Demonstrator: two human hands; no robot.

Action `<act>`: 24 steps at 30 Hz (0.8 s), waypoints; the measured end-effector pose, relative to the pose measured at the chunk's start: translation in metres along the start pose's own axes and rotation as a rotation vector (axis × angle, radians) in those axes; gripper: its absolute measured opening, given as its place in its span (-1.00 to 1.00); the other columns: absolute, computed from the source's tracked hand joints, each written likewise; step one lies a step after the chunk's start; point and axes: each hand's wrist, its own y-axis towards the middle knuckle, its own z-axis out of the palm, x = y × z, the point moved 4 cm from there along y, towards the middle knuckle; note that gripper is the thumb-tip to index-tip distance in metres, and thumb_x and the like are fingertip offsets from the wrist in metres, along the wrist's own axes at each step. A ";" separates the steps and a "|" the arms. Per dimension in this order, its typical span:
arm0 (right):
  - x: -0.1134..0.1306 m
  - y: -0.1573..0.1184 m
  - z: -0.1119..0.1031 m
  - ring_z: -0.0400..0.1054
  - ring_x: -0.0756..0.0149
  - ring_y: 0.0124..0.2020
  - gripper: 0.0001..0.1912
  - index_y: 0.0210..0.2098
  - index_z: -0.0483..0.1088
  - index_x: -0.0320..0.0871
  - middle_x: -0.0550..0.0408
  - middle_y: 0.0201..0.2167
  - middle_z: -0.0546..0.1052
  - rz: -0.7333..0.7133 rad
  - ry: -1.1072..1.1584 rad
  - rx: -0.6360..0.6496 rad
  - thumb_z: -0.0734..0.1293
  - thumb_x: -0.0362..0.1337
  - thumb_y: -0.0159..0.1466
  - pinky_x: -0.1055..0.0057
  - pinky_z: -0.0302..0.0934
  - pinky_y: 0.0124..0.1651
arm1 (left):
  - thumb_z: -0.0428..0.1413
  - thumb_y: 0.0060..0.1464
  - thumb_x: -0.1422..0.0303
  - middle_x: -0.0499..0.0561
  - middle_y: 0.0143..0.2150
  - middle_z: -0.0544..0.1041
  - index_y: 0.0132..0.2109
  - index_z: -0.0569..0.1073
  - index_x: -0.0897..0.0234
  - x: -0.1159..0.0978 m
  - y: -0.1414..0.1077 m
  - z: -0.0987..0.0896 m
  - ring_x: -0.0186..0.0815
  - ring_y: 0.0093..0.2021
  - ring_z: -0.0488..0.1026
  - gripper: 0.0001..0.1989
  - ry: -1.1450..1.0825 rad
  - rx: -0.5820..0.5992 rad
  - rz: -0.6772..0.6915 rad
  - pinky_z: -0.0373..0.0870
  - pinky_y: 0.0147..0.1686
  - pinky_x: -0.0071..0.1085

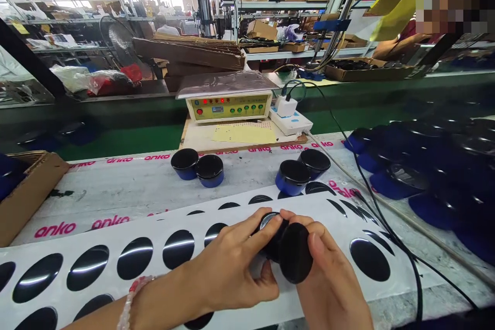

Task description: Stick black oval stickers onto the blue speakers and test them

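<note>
My left hand, with a beaded bracelet at the wrist, grips a dark round piece between thumb and fingers. Close against it on the right, my right hand pinches a black disc by its edge. The disc overlaps the round piece; whether they touch is unclear. Beneath both hands lies a white sheet bearing several black oval stickers. Beyond the sheet stand two blue, black-topped round pieces at the centre left and two more to the right.
Many blue round pieces crowd the right side, with black cables running beside them. A cardboard box stands at the left edge. At the back are a control unit and a power strip. Part of another person shows upper right.
</note>
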 end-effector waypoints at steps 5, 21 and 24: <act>0.001 -0.004 -0.004 0.33 0.20 -0.06 -0.80 -0.38 0.46 -0.07 0.06 -0.21 0.49 0.136 0.011 -0.071 0.34 -0.08 0.21 0.34 0.25 0.01 | -0.05 -0.05 0.61 0.23 0.18 0.37 0.27 0.14 0.22 0.000 -0.009 -0.003 -0.18 -0.05 0.53 -0.32 0.076 -0.015 0.092 0.57 -0.23 -0.30; 0.012 0.015 -0.039 0.21 0.36 -0.30 -0.80 -0.51 0.40 -0.11 0.14 -0.30 0.32 0.069 -0.277 -0.042 0.43 -0.15 0.12 0.50 0.20 -0.31 | 0.29 -0.04 0.20 -0.04 0.25 0.33 0.34 -0.23 -0.13 0.012 -0.007 0.004 -0.12 0.17 0.36 0.01 -0.179 0.170 -0.353 0.34 0.11 -0.12; 0.005 0.011 -0.033 0.20 0.35 -0.25 -0.77 -0.52 0.36 -0.10 0.16 -0.28 0.30 0.045 -0.334 0.004 0.40 -0.13 0.17 0.50 0.17 -0.23 | 0.29 -0.04 0.22 -0.03 0.26 0.32 0.34 -0.19 -0.10 0.010 -0.005 0.003 -0.12 0.17 0.36 -0.02 -0.181 0.180 -0.363 0.34 0.10 -0.11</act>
